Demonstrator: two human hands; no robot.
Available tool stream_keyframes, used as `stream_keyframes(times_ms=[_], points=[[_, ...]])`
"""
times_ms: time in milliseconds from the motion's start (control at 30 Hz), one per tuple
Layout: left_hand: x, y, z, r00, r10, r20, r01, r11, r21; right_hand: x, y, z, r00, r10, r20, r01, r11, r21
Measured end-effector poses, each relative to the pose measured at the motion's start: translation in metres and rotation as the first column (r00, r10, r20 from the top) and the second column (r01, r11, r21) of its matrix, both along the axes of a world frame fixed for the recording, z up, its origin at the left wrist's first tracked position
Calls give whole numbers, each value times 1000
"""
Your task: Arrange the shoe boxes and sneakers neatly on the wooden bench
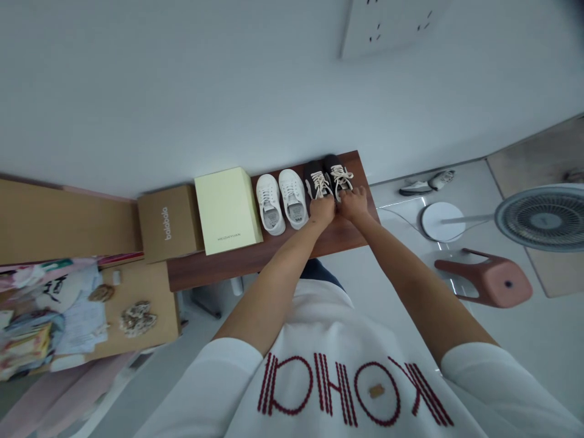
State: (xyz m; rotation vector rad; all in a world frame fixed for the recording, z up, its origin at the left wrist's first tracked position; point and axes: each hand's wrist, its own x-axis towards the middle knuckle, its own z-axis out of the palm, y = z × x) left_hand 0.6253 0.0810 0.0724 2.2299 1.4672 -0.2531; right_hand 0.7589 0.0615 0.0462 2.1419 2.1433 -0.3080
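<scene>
A pair of black shoes with cream laces stands at the right end of a dark wooden shelf [274,255] against the wall. My left hand [322,210] is closed on the heel of the left black shoe [316,177]. My right hand [353,204] is closed on the heel of the right black shoe [336,170]. Both arms reach straight out from my white shirt. A pair of white shoes [281,199] sits just left of the black pair, toes to the wall.
A pale yellow box [227,210] and a brown cardboard box [168,224] stand left of the shoes. A pink stool [486,280], a fan [542,218] with round base [441,222] and loose shoes [426,182] are on the floor at right. A cluttered surface [137,286] lies lower left.
</scene>
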Motion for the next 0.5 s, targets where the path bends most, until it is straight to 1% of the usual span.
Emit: stream_keyframes(times_ms=[167,300,400,500], points=[[-13,-1,12,999,-14,29,14,1000,8,-3,-9,13,999,-35,-24,36,997,64],[-34,-14,21,997,-6,71,5,1000,15,-9,-21,23,997,-65,-38,67,995,79],[-68,-36,26,990,24,138,-22,1000,-16,-18,-37,30,996,-51,-70,54,997,56],[-119,-67,28,979,100,176,-84,992,-97,-35,-64,31,989,-34,-144,28,999,-42]])
